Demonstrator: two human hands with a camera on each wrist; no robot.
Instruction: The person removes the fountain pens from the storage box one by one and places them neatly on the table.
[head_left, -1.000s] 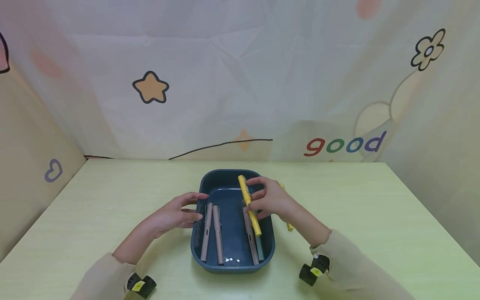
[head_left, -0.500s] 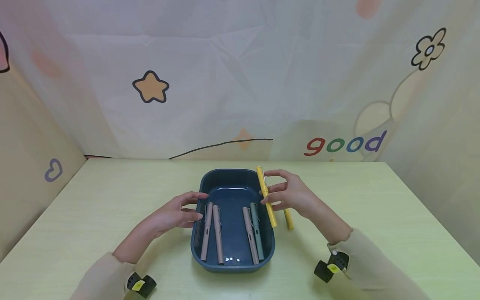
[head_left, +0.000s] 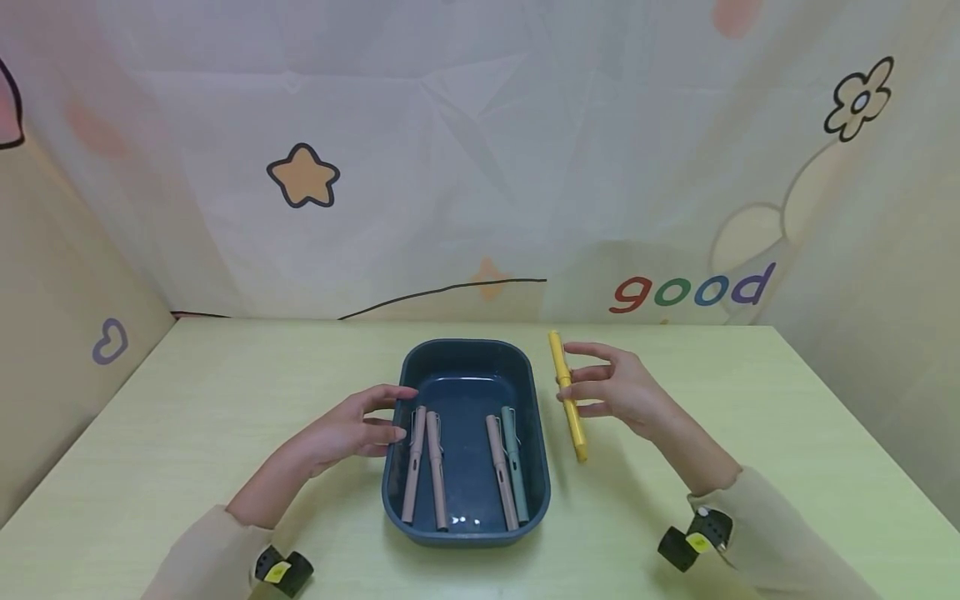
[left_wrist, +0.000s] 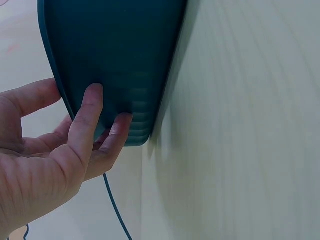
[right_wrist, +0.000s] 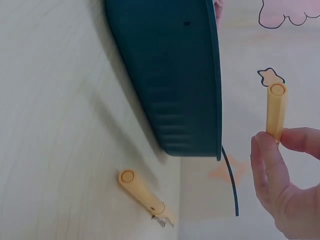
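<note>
In the head view, right of centre, the right hand (head_left: pixel 626 390) pinches a yellow pen (head_left: pixel 559 358); the left hand (head_left: pixel 352 423) grips the blue bin (head_left: pixel 467 540). The left wrist view has that grip at left. In the right wrist view, the pen, at right, should prove light, stiff, smooth, best pinched mid-barrel.

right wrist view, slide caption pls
Right hand pinches a slim yellow pen near a blue plastic tray; another yellow pen lies on pale tabletop.

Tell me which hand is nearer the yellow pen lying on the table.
Right: the right hand holds another yellow pen above the lying pen. The left hand is across the blue tray, at its left side.
</note>
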